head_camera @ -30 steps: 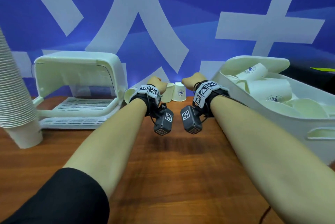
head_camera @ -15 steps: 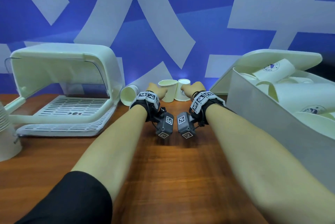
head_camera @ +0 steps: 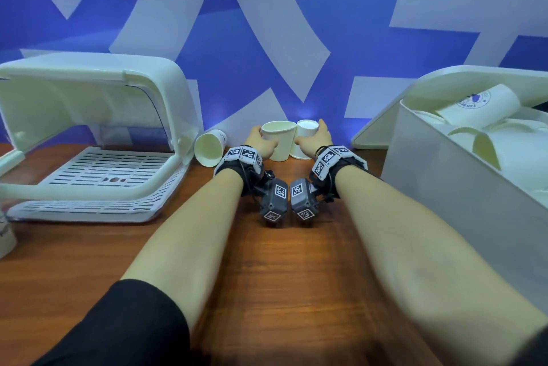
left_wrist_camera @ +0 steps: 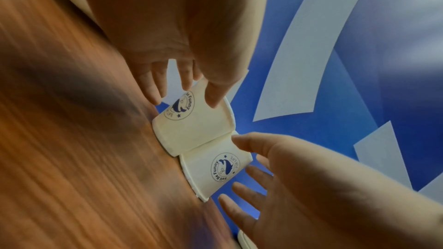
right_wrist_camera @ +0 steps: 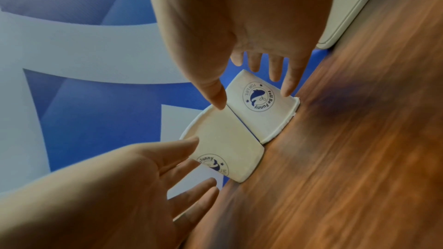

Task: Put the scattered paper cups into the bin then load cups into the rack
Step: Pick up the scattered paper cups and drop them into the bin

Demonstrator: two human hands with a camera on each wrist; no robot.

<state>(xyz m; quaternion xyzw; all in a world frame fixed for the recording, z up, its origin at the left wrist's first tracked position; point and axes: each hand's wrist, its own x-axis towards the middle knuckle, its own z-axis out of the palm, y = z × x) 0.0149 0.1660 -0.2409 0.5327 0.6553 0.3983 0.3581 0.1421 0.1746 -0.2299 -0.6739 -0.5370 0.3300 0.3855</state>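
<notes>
Two paper cups stand side by side at the back of the wooden table: an upright cup [head_camera: 278, 142] [left_wrist_camera: 199, 130] [right_wrist_camera: 227, 150] and an upside-down cup [head_camera: 305, 137] [left_wrist_camera: 215, 173] [right_wrist_camera: 258, 105]. My left hand [head_camera: 262, 143] [left_wrist_camera: 184, 101] reaches round the upright one, spread, with the thumb [left_wrist_camera: 214, 97] touching its side. On the upside-down one my right hand [head_camera: 312, 140] [right_wrist_camera: 253, 97] does the same, straddling it with thumb [right_wrist_camera: 219, 99] and fingers [right_wrist_camera: 286, 90]. Both cups stand on the table. A third cup [head_camera: 209, 147] lies on its side left of my left hand.
The white rack [head_camera: 103, 170] with its raised cover stands at the left. The white bin [head_camera: 444, 187] holding several cups is at the right, its lid [head_camera: 382, 128] leaning behind it. A cup stack [head_camera: 4, 235] shows at the left edge. The blue wall sits close behind the cups.
Both hands have moved forward from in front of the cups and spread round the two standing cups. The view has come closer to the table's back.
</notes>
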